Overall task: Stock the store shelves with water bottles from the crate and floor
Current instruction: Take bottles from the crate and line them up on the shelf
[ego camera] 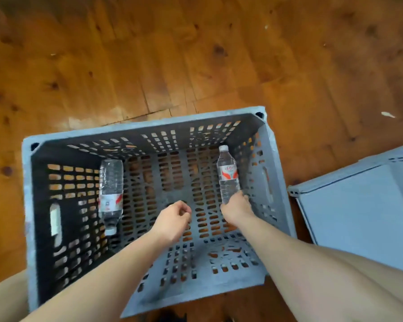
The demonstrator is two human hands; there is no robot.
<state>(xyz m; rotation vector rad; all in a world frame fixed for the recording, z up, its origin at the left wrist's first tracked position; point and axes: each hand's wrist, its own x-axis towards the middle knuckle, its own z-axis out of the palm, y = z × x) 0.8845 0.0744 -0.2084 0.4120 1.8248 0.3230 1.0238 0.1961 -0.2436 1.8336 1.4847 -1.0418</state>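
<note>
Down on the wooden floor (196,54) sits a grey crate (135,129) with lots of holes in its walls and bottom. It has just two water bottles in it, well apart. The left bottle (110,182) lies flat by the left wall, and its white cap (110,230) points back at the person. The right bottle (228,175) is by the right wall, and its cap points away. I cannot tell if it lies flat or leans on the wall.

The right hand (236,206) is at the bottom end of the right bottle. Its fingers (243,197) and thumb are curled round that end and hold it. The left hand (173,217) hangs over the middle of the crate. Its fingers are loosely curled and it holds nothing.

Both bottles look full of clear water, so I think each one has a bit of weight but is easy for one hand. The plastic is thin and has ridges, so it may squash a little if you squeeze hard. The ridges should help stop slipping. The very bottom is a tippy place to hold, because the heavy part sticks out far from the hand. A grip round the middle, near the red and white label, would feel safer. The left hand could take the left bottle the same way.

A pale grey box (358,205) stands just beside the crate on the right. What is in it cannot be seen. No shelves are in view.
</note>
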